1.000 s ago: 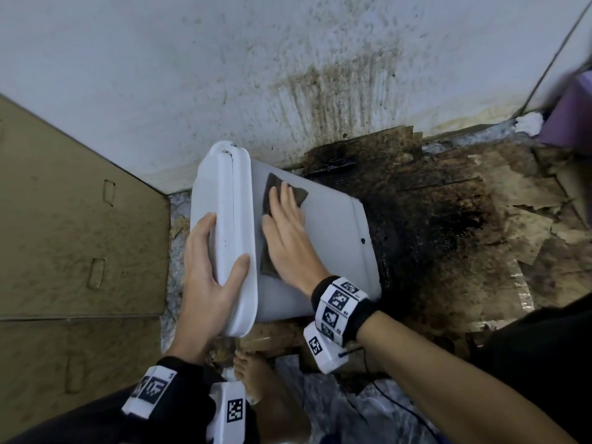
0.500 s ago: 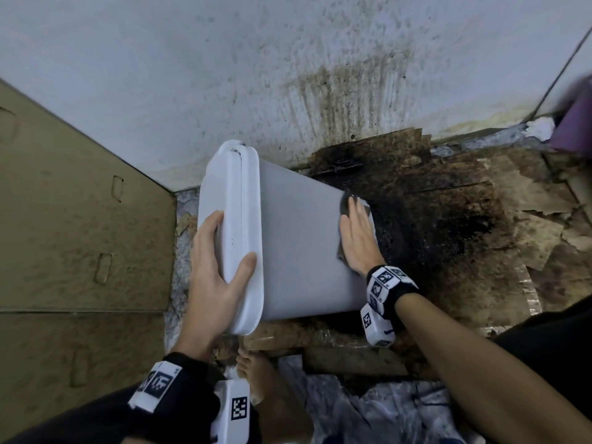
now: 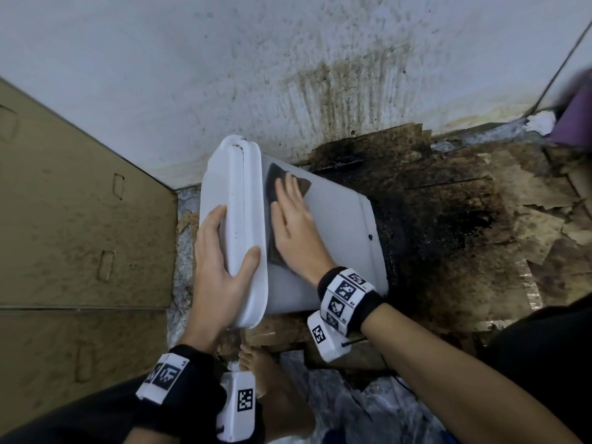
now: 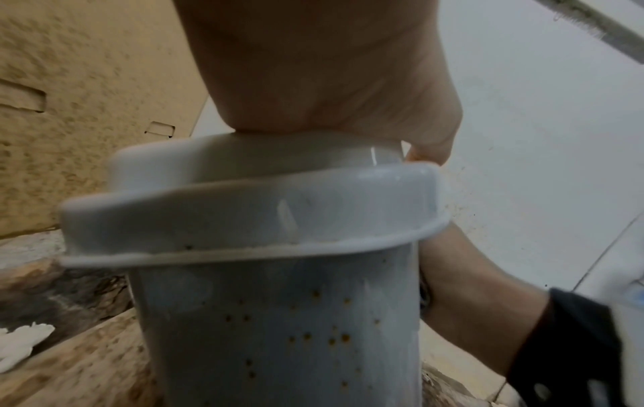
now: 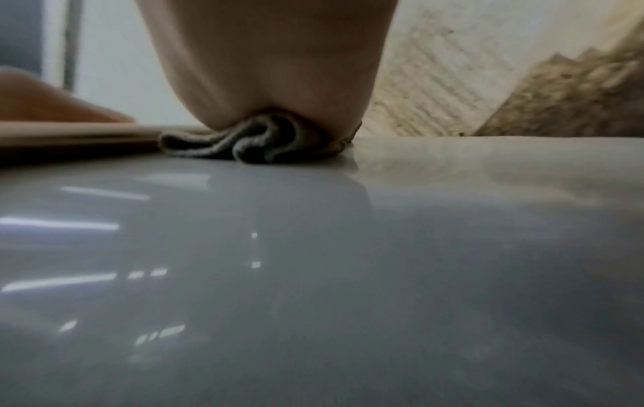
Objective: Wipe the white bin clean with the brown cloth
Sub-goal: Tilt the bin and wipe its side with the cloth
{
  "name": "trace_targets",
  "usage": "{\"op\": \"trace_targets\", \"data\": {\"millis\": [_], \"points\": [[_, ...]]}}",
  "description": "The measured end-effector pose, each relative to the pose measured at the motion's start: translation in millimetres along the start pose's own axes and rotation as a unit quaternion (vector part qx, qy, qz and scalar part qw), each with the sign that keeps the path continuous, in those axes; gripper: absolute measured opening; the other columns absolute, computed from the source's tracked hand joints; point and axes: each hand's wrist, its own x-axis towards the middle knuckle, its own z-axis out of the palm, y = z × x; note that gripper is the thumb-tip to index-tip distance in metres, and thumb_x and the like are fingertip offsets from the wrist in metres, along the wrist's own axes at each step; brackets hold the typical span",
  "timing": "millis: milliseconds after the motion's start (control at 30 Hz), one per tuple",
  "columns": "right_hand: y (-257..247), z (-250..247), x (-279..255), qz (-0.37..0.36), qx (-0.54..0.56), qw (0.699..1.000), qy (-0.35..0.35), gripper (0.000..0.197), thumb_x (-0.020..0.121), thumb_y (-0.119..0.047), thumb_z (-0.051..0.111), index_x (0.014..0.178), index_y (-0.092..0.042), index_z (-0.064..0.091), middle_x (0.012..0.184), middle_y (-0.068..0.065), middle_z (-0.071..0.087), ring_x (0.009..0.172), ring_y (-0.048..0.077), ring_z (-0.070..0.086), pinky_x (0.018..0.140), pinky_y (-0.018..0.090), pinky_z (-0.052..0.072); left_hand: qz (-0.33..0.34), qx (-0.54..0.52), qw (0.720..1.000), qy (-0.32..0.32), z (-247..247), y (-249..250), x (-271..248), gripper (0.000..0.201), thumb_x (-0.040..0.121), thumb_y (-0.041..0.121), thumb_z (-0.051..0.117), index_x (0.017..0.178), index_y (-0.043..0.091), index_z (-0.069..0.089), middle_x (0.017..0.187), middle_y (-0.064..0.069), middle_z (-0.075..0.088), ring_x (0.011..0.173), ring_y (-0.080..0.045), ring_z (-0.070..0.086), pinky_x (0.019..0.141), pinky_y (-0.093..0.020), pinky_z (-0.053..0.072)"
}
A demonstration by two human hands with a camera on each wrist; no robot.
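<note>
The white bin (image 3: 339,238) lies on its side on the floor, lid end toward the left. My left hand (image 3: 221,267) grips the lidded rim, thumb over its near edge and fingers behind. From the left wrist view the bin's wall (image 4: 278,330) shows brown specks below the rim, with the left hand (image 4: 324,68) on top. My right hand (image 3: 294,225) lies flat with straight fingers, pressing the brown cloth (image 3: 275,181) against the bin's upper side next to the lid. In the right wrist view the bunched cloth (image 5: 251,143) sits under the palm (image 5: 268,63) on the glossy bin surface (image 5: 313,275).
A stained white wall (image 3: 288,75) rises right behind the bin. Brown cardboard panels (image 3: 70,219) stand at the left. Dark, grimy, peeling flooring (image 3: 464,225) spreads to the right. My bare foot (image 3: 272,389) is below the bin, and a purple object (image 3: 576,123) is at far right.
My right hand slid the cloth from the lid end to the bin's base end, then back to the lid end. The left hand kept its grip on the rim.
</note>
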Motion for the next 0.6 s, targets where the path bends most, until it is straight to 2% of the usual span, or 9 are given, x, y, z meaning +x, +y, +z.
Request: {"op": "trace_targets", "data": {"millis": [133, 200, 400, 500, 600], "points": [[12.3, -2.4, -4.4, -0.074, -0.019, 0.997, -0.034, 0.053, 0.112, -0.019, 0.031, 0.162, -0.008, 0.017, 0.172, 0.007, 0.006, 0.159, 0.014, -0.002, 0.129, 0.035, 0.004, -0.004, 0.0, 1.0, 0.005, -1.4, -3.9, -1.4, 0.08, 0.093, 0.055, 0.056, 0.16, 0.021, 0.03, 0.161, 0.009, 0.032, 0.152, -0.014, 0.031, 0.122, -0.054, 0.032], [33.6, -11.3, -4.9, -0.085, -0.044, 0.995, -0.037, 0.053, 0.111, -0.017, 0.032, 0.162, -0.01, 0.018, 0.172, 0.005, 0.009, 0.159, 0.013, 0.001, 0.129, 0.033, 0.006, -0.007, -0.01, 1.0, 0.006, -2.2, -6.9, -1.6, 0.08, 0.093, 0.055, 0.057, 0.16, 0.022, 0.029, 0.161, 0.01, 0.032, 0.152, -0.015, 0.032, 0.122, -0.054, 0.033], [102.8, -51.1, -10.5, 0.061, -0.092, 0.994, 0.006, 0.053, 0.112, -0.018, 0.03, 0.162, -0.01, 0.015, 0.171, 0.007, 0.009, 0.158, 0.02, 0.003, 0.121, 0.014, -0.003, -0.012, -0.028, 1.0, 0.007, -2.1, -7.3, -2.0, 0.078, 0.092, 0.053, 0.059, 0.159, 0.025, 0.031, 0.161, 0.012, 0.032, 0.151, -0.019, 0.034, 0.122, -0.056, 0.033], [121.0, -63.7, -9.6, 0.123, -0.093, 0.988, 0.01, 0.053, 0.112, -0.02, 0.03, 0.162, -0.008, 0.017, 0.17, 0.008, 0.011, 0.159, 0.022, 0.005, 0.122, 0.019, 0.0, -0.012, -0.028, 0.999, 0.007, -1.7, -6.0, -2.3, 0.078, 0.092, 0.053, 0.06, 0.159, 0.025, 0.031, 0.161, 0.011, 0.032, 0.152, -0.018, 0.033, 0.122, -0.054, 0.032], [115.8, -58.1, -6.9, 0.137, -0.081, 0.987, 0.024, 0.052, 0.112, -0.021, 0.03, 0.161, -0.008, 0.018, 0.171, 0.008, 0.012, 0.158, 0.021, 0.005, 0.125, 0.026, 0.002, -0.013, -0.023, 1.0, 0.007, -1.2, -5.4, -2.2, 0.078, 0.092, 0.052, 0.059, 0.159, 0.024, 0.031, 0.161, 0.012, 0.032, 0.152, -0.015, 0.032, 0.123, -0.053, 0.031]]}}
